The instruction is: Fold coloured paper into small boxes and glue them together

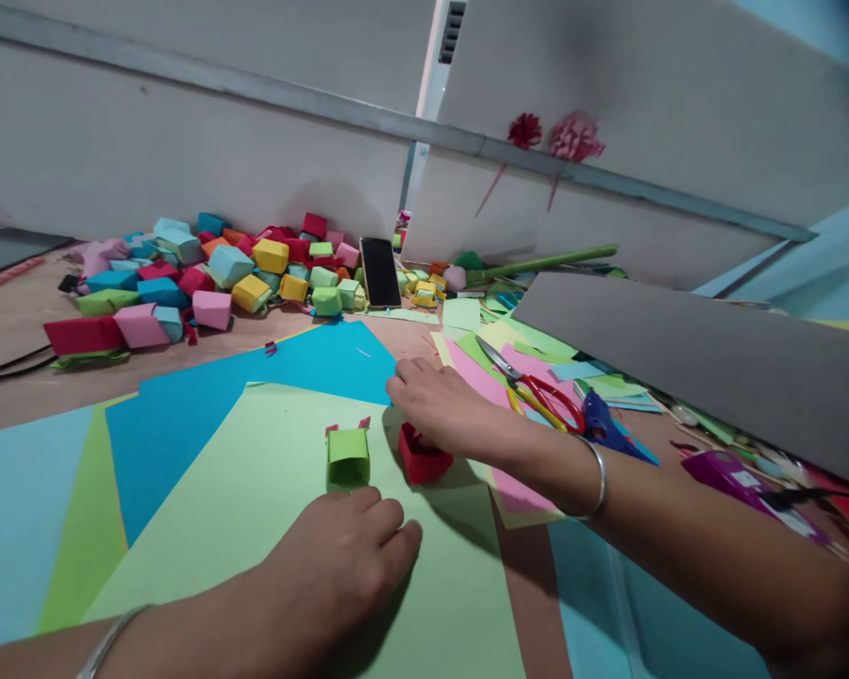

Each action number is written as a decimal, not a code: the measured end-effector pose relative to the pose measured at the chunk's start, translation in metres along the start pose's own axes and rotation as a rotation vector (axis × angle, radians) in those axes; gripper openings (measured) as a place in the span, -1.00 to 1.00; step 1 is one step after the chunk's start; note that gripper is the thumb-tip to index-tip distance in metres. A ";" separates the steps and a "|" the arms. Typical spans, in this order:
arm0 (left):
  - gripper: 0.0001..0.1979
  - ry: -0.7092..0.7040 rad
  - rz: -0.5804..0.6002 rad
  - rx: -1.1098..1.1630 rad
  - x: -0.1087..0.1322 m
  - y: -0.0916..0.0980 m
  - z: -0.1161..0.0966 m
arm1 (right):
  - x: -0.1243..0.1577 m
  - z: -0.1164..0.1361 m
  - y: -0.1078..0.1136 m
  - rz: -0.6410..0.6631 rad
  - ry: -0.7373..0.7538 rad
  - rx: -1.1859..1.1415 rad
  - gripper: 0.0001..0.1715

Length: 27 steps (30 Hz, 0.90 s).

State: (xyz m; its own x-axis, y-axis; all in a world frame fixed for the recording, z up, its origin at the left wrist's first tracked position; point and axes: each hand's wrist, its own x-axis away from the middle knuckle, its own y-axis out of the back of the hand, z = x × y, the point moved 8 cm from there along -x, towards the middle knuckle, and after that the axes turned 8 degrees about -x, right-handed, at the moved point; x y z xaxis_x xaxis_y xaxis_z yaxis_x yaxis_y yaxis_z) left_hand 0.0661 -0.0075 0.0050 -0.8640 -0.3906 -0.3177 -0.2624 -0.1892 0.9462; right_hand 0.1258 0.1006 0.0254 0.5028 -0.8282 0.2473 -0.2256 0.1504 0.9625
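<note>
Two little folded-paper boxes sit mid-sheet in front of me: one green (348,459), one red (424,466), side by side with a gap between. The green one is squarish, its hollow mouth turned my way, two small pinkish-red bits at its far corners. The red one is deeper in colour, its inside dark, its far part covered by my right hand (447,405). Those right fingers reach forward and bend down; whether they grip anything, I can't tell from here. My left hand (354,556) lies just nearer than the green box, fingers curled under, their tips hidden, so I can't call that grip either. One silvery bangle on each wrist. Beneath it all, one pale green sheet (205,509) overlaps blue paper (311,368). To the right, one pair of red-handled scissors (548,396); farther back, one phone (380,273) beside a heap of coloured paper boxes (212,264), too crowded to count. Two paper flowers, red (524,130) and pink (575,138), up by the wall.
</note>
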 end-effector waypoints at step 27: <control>-0.78 0.451 -0.269 0.378 0.021 0.013 0.035 | 0.111 0.018 -0.003 -0.348 0.015 -0.796 -0.58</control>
State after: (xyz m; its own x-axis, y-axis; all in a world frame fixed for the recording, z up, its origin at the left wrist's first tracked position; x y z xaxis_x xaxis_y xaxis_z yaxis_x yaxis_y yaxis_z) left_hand 0.0291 0.0134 0.0126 -0.5032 -0.7295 -0.4634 -0.6492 -0.0348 0.7598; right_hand 0.1675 -0.0016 0.0480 0.4469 -0.8910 -0.0799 0.5914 0.2272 0.7737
